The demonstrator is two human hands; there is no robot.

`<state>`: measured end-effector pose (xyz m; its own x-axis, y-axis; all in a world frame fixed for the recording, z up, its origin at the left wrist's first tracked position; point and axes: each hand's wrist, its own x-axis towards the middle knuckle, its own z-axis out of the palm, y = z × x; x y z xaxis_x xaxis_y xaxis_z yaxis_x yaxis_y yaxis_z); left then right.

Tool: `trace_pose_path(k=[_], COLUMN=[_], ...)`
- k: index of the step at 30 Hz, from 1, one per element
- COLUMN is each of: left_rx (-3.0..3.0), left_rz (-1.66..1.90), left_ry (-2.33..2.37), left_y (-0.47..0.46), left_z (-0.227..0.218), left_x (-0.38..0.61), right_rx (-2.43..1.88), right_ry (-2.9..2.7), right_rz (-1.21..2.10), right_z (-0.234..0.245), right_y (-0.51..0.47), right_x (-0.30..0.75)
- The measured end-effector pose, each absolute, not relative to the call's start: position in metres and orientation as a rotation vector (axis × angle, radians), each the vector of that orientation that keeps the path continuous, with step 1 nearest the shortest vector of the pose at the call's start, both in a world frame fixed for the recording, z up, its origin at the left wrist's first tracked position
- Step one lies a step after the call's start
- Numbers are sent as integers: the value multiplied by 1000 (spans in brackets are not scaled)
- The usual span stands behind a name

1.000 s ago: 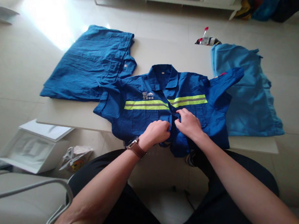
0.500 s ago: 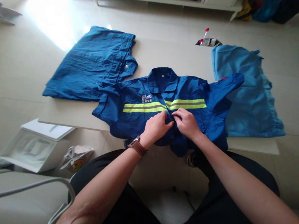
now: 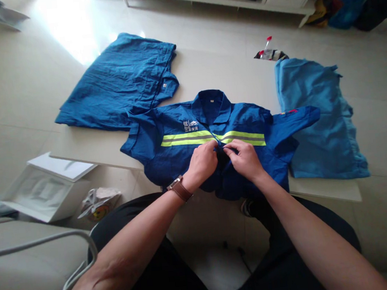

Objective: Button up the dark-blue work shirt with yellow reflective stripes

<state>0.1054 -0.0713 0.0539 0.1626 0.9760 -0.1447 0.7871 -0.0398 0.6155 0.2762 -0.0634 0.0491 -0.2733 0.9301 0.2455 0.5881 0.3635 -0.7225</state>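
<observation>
A dark blue work shirt (image 3: 181, 158) with yellow and grey reflective bands lies front up on a low white table (image 3: 220, 70), collar away from me. My left hand (image 3: 201, 161), with a brown watch at the wrist, pinches the left edge of the shirt's front opening just below the bands. My right hand (image 3: 245, 158) pinches the right edge of the opening, close to the left hand. The shirt's hem hangs over the table's near edge.
A folded dark blue garment (image 3: 118, 83) lies at the table's left, a lighter blue garment (image 3: 318, 113) at its right. A small red-capped bottle (image 3: 268, 51) lies at the far edge. On the floor left stand a white box (image 3: 42, 188) and a bag (image 3: 98, 203).
Both hands have moved up the shirt's front opening from near the hem to just under the reflective bands. The shirt's lower part has bunched slightly toward the table.
</observation>
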Motion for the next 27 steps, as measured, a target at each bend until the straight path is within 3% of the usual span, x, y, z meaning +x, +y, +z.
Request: trace_pose_path(k=[6,15,22,27], left_rx=[1823,2000,2086,2048], left_rz=[598,352,267,117], left_ry=[1456,1488,1402,1462], left_y=[-74,-82,-85,-81], left_z=[54,61,59,61], left_x=[105,98,100,97], right_rx=[-1616,-1913,-1510,-1599], right_ry=[-1878,-2117,-2231,-2035], right_rz=[469,532,725,560], right_z=[36,48,29,33], right_y=[-53,-59,-61,-56], right_x=[287,290,282,288])
